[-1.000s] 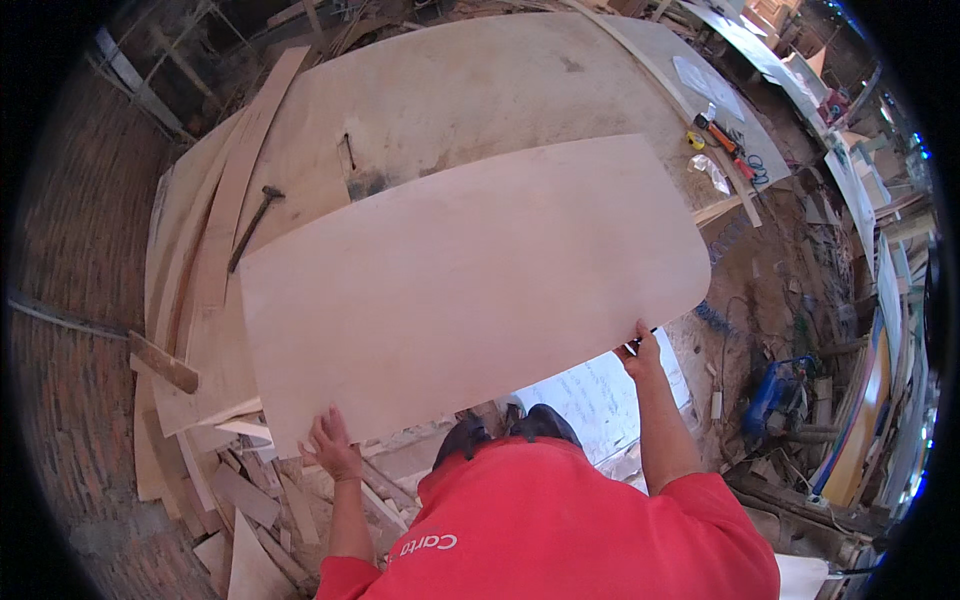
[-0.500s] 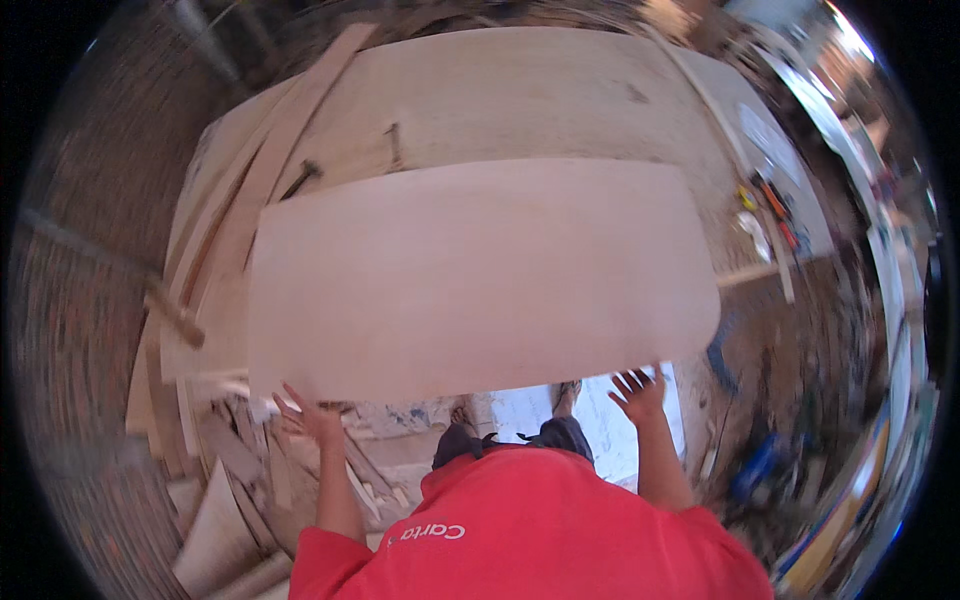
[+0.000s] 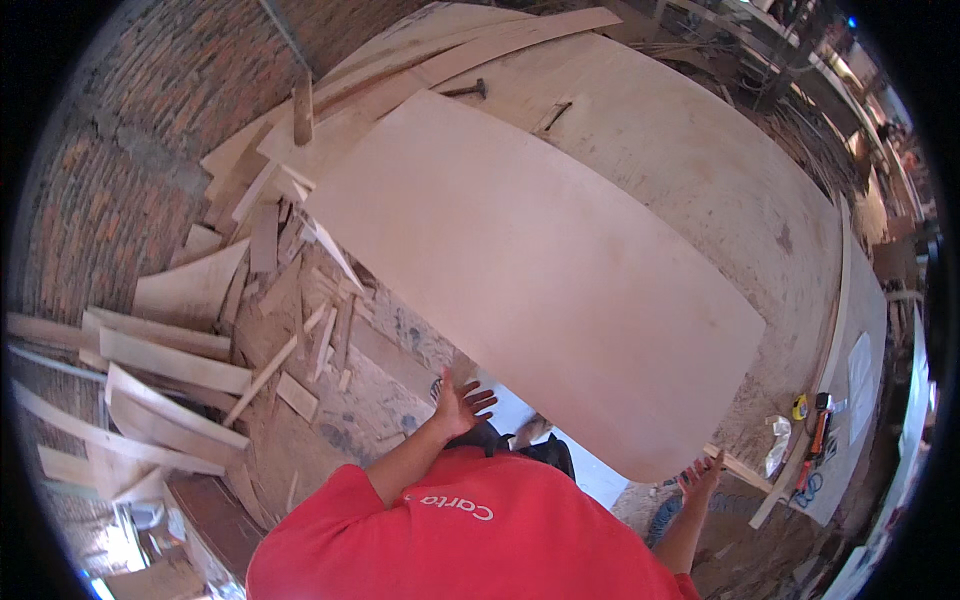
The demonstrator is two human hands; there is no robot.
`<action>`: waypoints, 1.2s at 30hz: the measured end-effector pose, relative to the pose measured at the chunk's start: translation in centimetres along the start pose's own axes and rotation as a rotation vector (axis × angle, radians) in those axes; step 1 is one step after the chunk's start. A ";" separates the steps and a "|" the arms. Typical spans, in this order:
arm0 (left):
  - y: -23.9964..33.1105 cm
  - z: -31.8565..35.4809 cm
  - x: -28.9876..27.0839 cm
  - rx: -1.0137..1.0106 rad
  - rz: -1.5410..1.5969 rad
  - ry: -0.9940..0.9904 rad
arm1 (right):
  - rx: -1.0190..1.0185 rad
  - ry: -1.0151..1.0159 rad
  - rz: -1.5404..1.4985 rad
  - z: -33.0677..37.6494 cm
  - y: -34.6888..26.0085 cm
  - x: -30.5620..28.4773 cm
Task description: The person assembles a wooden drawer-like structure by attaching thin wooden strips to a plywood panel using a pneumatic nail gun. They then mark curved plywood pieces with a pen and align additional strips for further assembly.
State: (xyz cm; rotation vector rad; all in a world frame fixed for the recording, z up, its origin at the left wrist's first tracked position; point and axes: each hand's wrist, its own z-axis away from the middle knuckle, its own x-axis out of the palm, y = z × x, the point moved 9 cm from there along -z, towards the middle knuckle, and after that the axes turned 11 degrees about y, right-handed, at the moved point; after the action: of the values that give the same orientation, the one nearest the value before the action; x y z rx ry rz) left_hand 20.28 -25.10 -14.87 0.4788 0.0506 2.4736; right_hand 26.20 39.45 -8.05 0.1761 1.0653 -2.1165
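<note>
A large pale plywood panel [image 3: 540, 280] with rounded corners lies on a bigger wooden sheet [image 3: 700, 130]. My left hand [image 3: 462, 404] is open, fingers spread, just off the panel's near edge and holding nothing. By the panel's near right corner is my right hand [image 3: 699, 477], fingers apart; whether its fingertips touch the wood I cannot tell. Beyond the panel's far edge lie a hammer [image 3: 466, 90] and a second slim dark tool [image 3: 558, 116].
Wood offcuts [image 3: 175, 360] are heaped on the left, below a brick wall [image 3: 130, 180]. To the right, a yellow tape measure [image 3: 799, 406] and an orange-handled tool [image 3: 819, 436] lie beside a long wooden strip [image 3: 836, 300]. Long boards [image 3: 510, 40] rest at the back.
My view has swung left, so the panel now appears slanted and more of the offcut heap shows. Both hands remain open near the panel's near edge.
</note>
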 end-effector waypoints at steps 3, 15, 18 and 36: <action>-4.1 0.8 4.5 0.049 -0.081 -0.076 | 0.066 -0.157 0.135 0.5 -1.0 2.5; -14.9 1.1 8.5 0.083 -0.248 -0.249 | -0.103 -0.559 0.169 2.9 -0.3 5.4; -18.8 2.1 5.7 0.073 -0.290 -0.218 | -0.103 -0.654 0.115 6.4 1.2 6.1; -35.3 6.9 3.1 0.245 0.176 -0.323 | 0.184 -1.003 0.365 12.1 9.1 5.2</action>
State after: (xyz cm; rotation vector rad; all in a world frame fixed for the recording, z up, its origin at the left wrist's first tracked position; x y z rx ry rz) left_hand 40.29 4.85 -12.57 1.0213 0.1894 2.5396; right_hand 31.02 24.15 -8.27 -0.5228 0.2130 -1.6148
